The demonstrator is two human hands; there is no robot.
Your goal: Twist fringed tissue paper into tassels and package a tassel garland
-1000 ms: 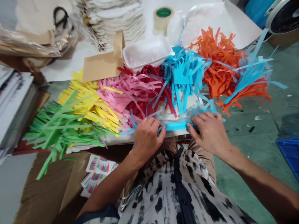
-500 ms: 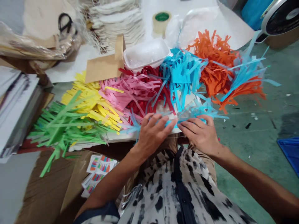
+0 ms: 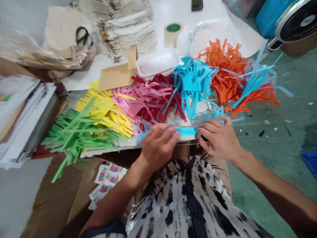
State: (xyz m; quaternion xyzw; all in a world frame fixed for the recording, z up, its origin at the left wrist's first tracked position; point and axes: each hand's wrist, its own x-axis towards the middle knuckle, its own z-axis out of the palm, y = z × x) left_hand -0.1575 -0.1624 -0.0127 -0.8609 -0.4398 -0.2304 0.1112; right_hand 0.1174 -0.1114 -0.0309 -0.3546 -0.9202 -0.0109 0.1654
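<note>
A light blue fringed tissue paper tassel (image 3: 187, 131) lies along the table's front edge, its flat middle band stretched between my hands. My left hand (image 3: 158, 143) grips its left part, fingers bent over the paper. On the other side, my right hand (image 3: 218, 137) pinches the right part, fingers together. Loose fringe strips spread out past both hands. Just behind lie piles of cut tassels: green (image 3: 71, 132), yellow (image 3: 106, 105), pink (image 3: 138, 99), dark red (image 3: 159, 110), bright blue (image 3: 194, 79) and orange (image 3: 223, 81).
A white plastic tray (image 3: 158, 62) and folded brown card (image 3: 116, 77) sit behind the tassels. Farther back are a tape roll (image 3: 172, 31), stacked white bundles (image 3: 133, 29), black-handled scissors (image 3: 83, 36) and a phone (image 3: 197, 5). Papers (image 3: 27, 115) stand left; a fan (image 3: 300, 24) is right.
My hands have moved apart, baring a flat bright blue band of the tassel between them. The view has shifted slightly, so the phone at the back shows more.
</note>
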